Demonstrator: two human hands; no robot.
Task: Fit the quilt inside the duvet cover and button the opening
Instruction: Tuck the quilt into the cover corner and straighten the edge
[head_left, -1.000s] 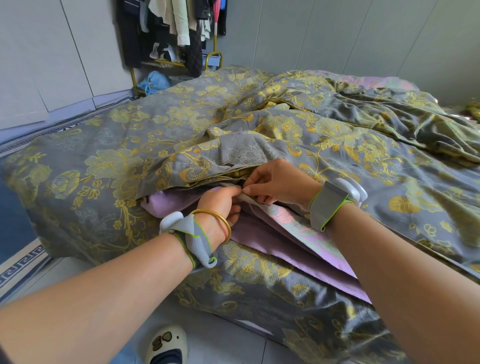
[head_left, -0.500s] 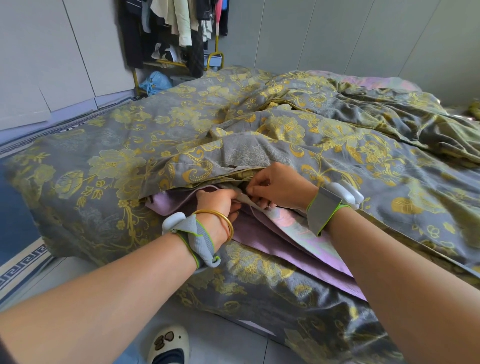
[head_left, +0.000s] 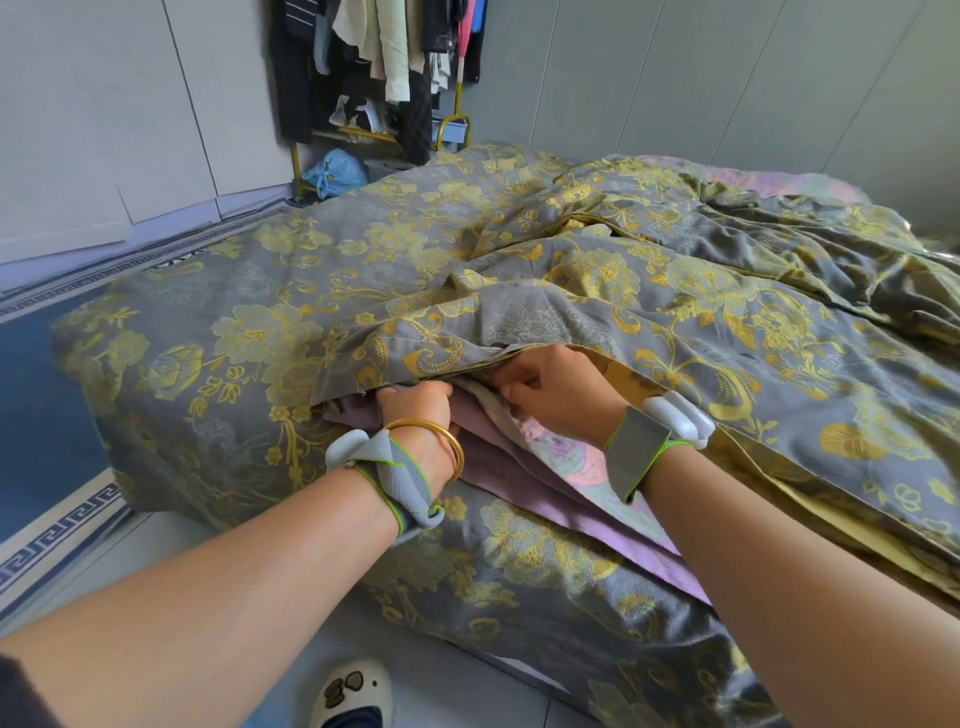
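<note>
A grey duvet cover (head_left: 519, 249) with a yellow floral print lies rumpled over the bed. Its opening gapes along the near edge, and the purple and pastel quilt (head_left: 524, 483) shows inside it. My left hand (head_left: 415, 410) reaches into the opening, its fingers curled and hidden under the cover's upper edge. My right hand (head_left: 556, 389) sits just to the right, pinching the upper edge of the cover at the opening. The two hands nearly touch. No button can be made out.
A clothes rack (head_left: 384, 78) with hanging garments stands at the back, with a blue bag (head_left: 332, 174) beneath it. A blue patterned rug (head_left: 36, 415) lies on the floor to the left. My slipper (head_left: 353, 696) shows on the tiled floor below.
Both hands have pushed a little deeper under the cover's upper edge at the opening. The left fingers are now hidden by the fabric.
</note>
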